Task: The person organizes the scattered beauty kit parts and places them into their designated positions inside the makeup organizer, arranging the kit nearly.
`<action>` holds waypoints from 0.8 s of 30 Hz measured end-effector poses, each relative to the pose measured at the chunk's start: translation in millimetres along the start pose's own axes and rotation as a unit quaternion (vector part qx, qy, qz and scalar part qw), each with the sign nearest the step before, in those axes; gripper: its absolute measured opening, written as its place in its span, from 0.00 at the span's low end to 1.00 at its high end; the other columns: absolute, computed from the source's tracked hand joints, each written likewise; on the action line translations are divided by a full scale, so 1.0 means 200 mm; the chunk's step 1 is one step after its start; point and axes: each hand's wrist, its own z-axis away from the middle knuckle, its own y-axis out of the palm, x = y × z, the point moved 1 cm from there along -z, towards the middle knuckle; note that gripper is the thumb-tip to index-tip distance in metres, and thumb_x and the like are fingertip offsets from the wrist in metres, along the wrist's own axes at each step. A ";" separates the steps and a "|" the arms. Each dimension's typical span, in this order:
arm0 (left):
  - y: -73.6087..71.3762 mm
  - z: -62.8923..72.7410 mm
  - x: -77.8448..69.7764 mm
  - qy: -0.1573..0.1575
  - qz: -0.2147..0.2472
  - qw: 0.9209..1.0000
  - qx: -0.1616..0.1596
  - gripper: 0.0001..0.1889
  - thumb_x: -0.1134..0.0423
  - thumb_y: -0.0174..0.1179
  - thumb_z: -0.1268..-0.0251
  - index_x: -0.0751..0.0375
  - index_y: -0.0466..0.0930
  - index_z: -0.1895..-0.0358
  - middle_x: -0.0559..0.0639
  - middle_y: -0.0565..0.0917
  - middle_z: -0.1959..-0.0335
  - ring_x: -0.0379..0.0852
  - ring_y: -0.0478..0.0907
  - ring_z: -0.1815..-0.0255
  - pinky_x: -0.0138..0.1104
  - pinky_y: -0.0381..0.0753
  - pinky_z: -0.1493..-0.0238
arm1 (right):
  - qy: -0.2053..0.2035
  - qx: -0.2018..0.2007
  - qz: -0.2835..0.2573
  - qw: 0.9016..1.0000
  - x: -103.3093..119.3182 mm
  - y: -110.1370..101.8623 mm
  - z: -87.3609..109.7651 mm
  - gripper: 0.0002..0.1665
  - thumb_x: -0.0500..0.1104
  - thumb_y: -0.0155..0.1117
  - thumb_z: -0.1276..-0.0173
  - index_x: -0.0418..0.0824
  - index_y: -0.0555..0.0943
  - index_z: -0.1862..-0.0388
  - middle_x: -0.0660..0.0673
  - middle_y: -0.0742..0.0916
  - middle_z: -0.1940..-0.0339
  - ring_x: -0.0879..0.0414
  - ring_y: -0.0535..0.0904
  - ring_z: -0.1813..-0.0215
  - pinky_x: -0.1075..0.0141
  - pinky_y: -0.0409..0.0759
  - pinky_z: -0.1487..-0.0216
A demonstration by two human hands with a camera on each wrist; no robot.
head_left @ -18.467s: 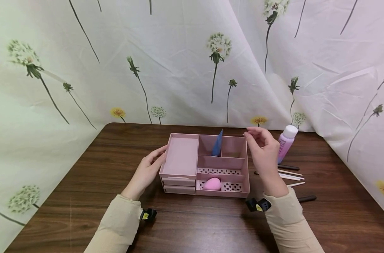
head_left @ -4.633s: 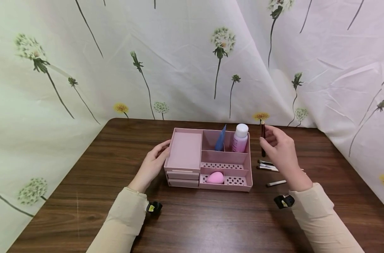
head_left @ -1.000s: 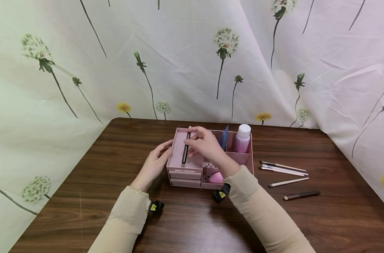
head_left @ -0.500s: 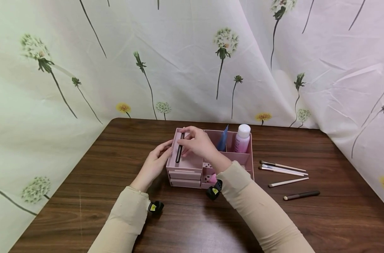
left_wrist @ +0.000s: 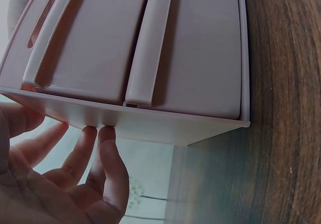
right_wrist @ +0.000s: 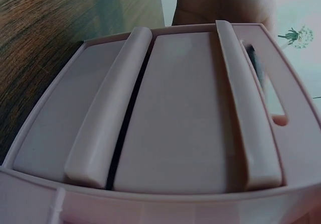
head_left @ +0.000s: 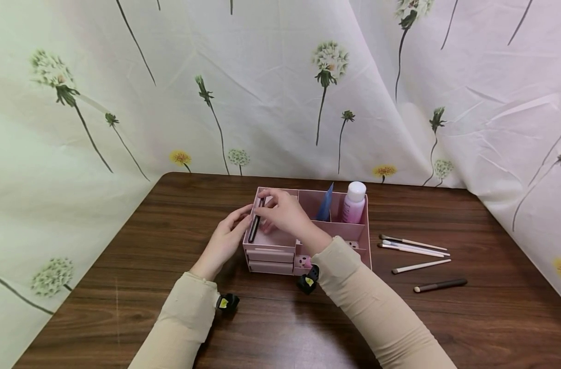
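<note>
A pink desk organizer (head_left: 270,268) with two drawers at its left front stands on the table. My left hand (head_left: 222,243) touches its left side; in the left wrist view the fingertips (left_wrist: 106,133) rest against the side wall. My right hand (head_left: 285,211) reaches over the top tray and pinches a dark-handled makeup brush (head_left: 254,230) between thumb and fingers. The brush lies along the tray's left edge, its far end partly behind the fingers. Through the slot above the drawers, the right wrist view shows a dark piece of the brush (right_wrist: 255,66).
A blue tapered tube (head_left: 325,205) and a white-capped pink bottle (head_left: 354,204) stand in the organizer's back compartments. The right forearm mostly hides a pink sponge (head_left: 307,262). On the table to the right lie several pale brushes (head_left: 421,266) and a dark brush (head_left: 442,285).
The right hand has brought the brush from beside the organizer to over its top tray, then leftward to the tray's left edge. Earlier, the bottle went from table to back compartment. Left hand stays put.
</note>
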 end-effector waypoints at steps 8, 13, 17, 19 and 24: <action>0.00 0.00 -0.01 0.000 -0.001 1.000 0.005 0.23 0.58 0.45 0.20 0.61 0.66 0.27 0.64 0.76 0.36 0.54 0.73 0.37 0.40 0.70 0.38 | -0.003 -0.004 0.008 1.000 0.00 -0.01 0.00 0.25 0.41 0.66 0.32 0.41 0.76 0.36 0.38 0.86 0.57 0.56 0.84 0.77 0.62 0.84 0.71; 0.00 0.00 0.00 0.004 0.004 1.000 0.001 0.23 0.61 0.47 0.21 0.63 0.67 0.28 0.64 0.75 0.34 0.53 0.73 0.36 0.36 0.71 0.39 | -0.019 -0.009 0.010 1.000 -0.01 -0.01 0.01 0.25 0.41 0.66 0.31 0.41 0.77 0.37 0.39 0.86 0.58 0.56 0.85 0.77 0.63 0.84 0.71; 0.00 0.00 0.00 0.004 0.005 1.000 -0.001 0.23 0.61 0.48 0.21 0.63 0.67 0.28 0.64 0.75 0.34 0.53 0.73 0.36 0.35 0.71 0.39 | -0.036 -0.015 0.016 0.999 -0.01 -0.01 0.03 0.24 0.42 0.66 0.31 0.41 0.78 0.38 0.40 0.87 0.58 0.57 0.85 0.76 0.63 0.83 0.71; 0.00 0.00 -0.01 0.003 0.003 1.000 -0.002 0.23 0.61 0.48 0.21 0.62 0.67 0.28 0.64 0.76 0.35 0.53 0.73 0.36 0.36 0.70 0.39 | -0.044 -0.016 0.015 0.999 -0.01 -0.01 0.04 0.23 0.42 0.66 0.31 0.41 0.78 0.38 0.40 0.87 0.58 0.57 0.85 0.76 0.64 0.82 0.72; 0.00 0.01 -0.01 0.001 0.001 1.000 -0.003 0.23 0.59 0.48 0.21 0.61 0.68 0.28 0.63 0.77 0.37 0.53 0.73 0.38 0.39 0.70 0.38 | -0.054 -0.017 0.000 0.998 0.00 -0.02 0.07 0.22 0.42 0.66 0.31 0.40 0.80 0.40 0.41 0.87 0.60 0.59 0.84 0.76 0.65 0.82 0.71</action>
